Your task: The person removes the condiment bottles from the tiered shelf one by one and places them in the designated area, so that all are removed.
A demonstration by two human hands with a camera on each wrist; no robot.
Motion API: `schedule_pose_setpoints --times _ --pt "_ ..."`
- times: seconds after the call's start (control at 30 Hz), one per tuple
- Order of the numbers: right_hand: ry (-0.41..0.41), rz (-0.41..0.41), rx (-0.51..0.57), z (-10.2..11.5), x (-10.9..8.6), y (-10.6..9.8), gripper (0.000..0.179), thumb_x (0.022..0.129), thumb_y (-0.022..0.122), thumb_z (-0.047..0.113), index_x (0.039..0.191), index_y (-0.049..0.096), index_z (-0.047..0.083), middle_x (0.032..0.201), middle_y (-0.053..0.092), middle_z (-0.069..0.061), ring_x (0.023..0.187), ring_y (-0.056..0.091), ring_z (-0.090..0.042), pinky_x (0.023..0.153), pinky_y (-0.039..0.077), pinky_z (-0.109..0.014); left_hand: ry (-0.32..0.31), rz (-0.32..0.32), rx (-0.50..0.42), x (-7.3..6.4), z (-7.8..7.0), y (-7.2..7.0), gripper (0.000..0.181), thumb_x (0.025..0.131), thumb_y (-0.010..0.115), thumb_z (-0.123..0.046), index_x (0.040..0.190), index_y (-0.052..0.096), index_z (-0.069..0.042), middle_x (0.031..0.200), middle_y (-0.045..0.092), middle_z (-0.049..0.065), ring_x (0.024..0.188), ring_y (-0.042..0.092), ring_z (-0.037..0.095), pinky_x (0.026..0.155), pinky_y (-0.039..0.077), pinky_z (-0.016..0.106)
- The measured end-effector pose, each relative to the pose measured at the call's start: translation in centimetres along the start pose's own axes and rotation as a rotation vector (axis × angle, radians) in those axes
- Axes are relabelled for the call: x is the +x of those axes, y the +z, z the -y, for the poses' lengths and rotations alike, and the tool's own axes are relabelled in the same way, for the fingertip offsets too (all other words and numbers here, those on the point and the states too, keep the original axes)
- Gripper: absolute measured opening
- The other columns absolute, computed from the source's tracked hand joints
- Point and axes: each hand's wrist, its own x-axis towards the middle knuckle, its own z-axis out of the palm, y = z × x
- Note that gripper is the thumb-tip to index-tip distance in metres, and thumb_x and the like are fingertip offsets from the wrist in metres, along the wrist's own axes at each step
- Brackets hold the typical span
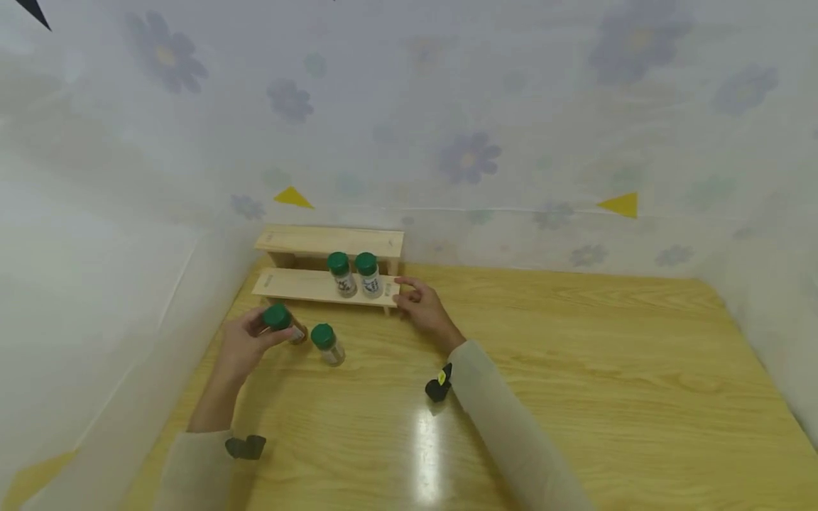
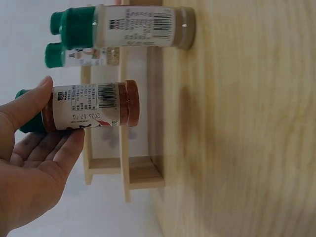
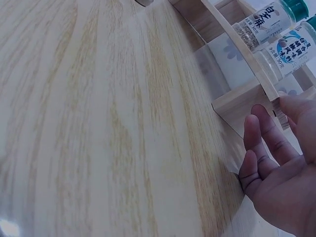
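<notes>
Reddish spice jar (image 2: 89, 105) (green-capped), aloft

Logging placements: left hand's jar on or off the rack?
Off: the left hand holds the jar in front of the rack, head view.

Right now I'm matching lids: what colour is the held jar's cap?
Green cap, clearest in the head view.

One jar (image 3: 264, 23) reads "白芝麻", its neighbour (image 3: 291, 53) "30克", the held jar (image 2: 89, 103) "2026.07".
</notes>
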Motion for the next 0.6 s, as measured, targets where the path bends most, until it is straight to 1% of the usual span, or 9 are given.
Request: schedule_pose_setpoints --times 0.07,0.13,0.23,0.3,0.37,0.43,0.5,0.53,0.6 --pt "-0.002 0.001 -0.001 0.0 0.0 0.0 0.038 0.093 0.062 0.017 0.130 0.055 0.019 0.099 0.071 -0.015 0.076 0.064 -0.027 0.065 0.055 -0.028 -0.004 0.026 -0.012 -0.1 0.3 0.3 0.049 0.081 0.076 -0.021 0.121 0.057 -0.001 0.105 0.064 -0.017 0.105 0.056 -0.009 0.097 0.043 0.011" --pt "-0.002 0.004 -0.001 0.1 0.0 0.0 0.038 0.093 0.061 0.016 0.131 0.055 0.018 0.099 0.071 -0.016 0.077 0.064 -0.029 0.065 0.055 -0.028 0.010 0.031 -0.001 -0.2 0.7 0.5 0.048 0.081 0.076 -0.020 0.122 0.058 -0.002 0.106 0.065 -0.015 0.105 0.056 -0.009 0.097 0.042 0.010" --pt "0.000 0.009 -0.002 0.1 0.0 0.0 0.038 0.093 0.061 0.017 0.131 0.054 0.018 0.099 0.070 -0.015 0.078 0.064 -0.029 0.065 0.055 -0.028 0.019 0.040 -0.023 -0.3 1.3 0.9 0.046 0.080 0.076 -0.018 0.120 0.059 -0.002 0.106 0.066 -0.013 0.105 0.057 -0.008 0.095 0.042 0.008" --pt "0.000 0.012 -0.004 0.2 0.0 0.0 0.038 0.094 0.061 0.018 0.131 0.054 0.019 0.099 0.071 -0.015 0.078 0.064 -0.028 0.065 0.055 -0.028 0.012 0.045 -0.023 -0.3 1.7 1.2 0.047 0.079 0.077 -0.019 0.120 0.060 -0.003 0.106 0.067 -0.013 0.104 0.057 -0.008 0.095 0.042 0.007" --pt "-0.003 0.017 -0.007 0.2 -0.1 -0.1 0.038 0.094 0.061 0.018 0.131 0.054 0.020 0.099 0.071 -0.014 0.077 0.064 -0.027 0.065 0.055 -0.028 -0.002 0.054 -0.022 -0.3 2.0 1.5 0.049 0.078 0.078 -0.021 0.120 0.060 -0.003 0.107 0.066 -0.013 0.105 0.057 -0.008 0.097 0.043 0.011" --pt "-0.004 0.021 -0.009 0.2 -0.1 -0.1 0.038 0.094 0.060 0.018 0.132 0.053 0.020 0.099 0.071 -0.014 0.077 0.064 -0.026 0.066 0.054 -0.028 -0.017 0.059 -0.012 -0.5 2.2 1.8 0.050 0.078 0.078 -0.022 0.121 0.059 -0.004 0.107 0.066 -0.014 0.104 0.056 -0.009 0.102 0.044 0.019" --pt "-0.005 0.025 -0.011 0.2 -0.1 -0.2 0.038 0.094 0.060 0.019 0.132 0.053 0.021 0.099 0.071 -0.013 0.077 0.064 -0.027 0.066 0.054 -0.028 -0.020 0.061 0.000 -0.6 2.4 2.0 0.049 0.078 0.078 -0.022 0.120 0.060 -0.005 0.108 0.066 -0.013 0.103 0.056 -0.010 0.105 0.045 0.033" --pt "-0.004 0.026 -0.012 0.2 -0.1 -0.2 0.038 0.094 0.060 0.019 0.132 0.053 0.021 0.099 0.071 -0.014 0.077 0.064 -0.027 0.066 0.054 -0.028 -0.018 0.063 0.001 -0.7 2.5 2.1 0.049 0.078 0.078 -0.021 0.120 0.059 -0.005 0.108 0.067 -0.011 0.102 0.056 -0.010 0.106 0.044 0.040" --pt "0.000 0.024 -0.012 0.1 -0.2 -0.2 0.038 0.094 0.060 0.020 0.132 0.052 0.021 0.098 0.071 -0.014 0.077 0.064 -0.028 0.066 0.054 -0.029 -0.004 0.072 -0.007 -0.8 2.6 2.3 0.047 0.079 0.077 -0.019 0.120 0.059 -0.004 0.111 0.068 -0.002 0.101 0.056 -0.010 0.106 0.041 0.051"
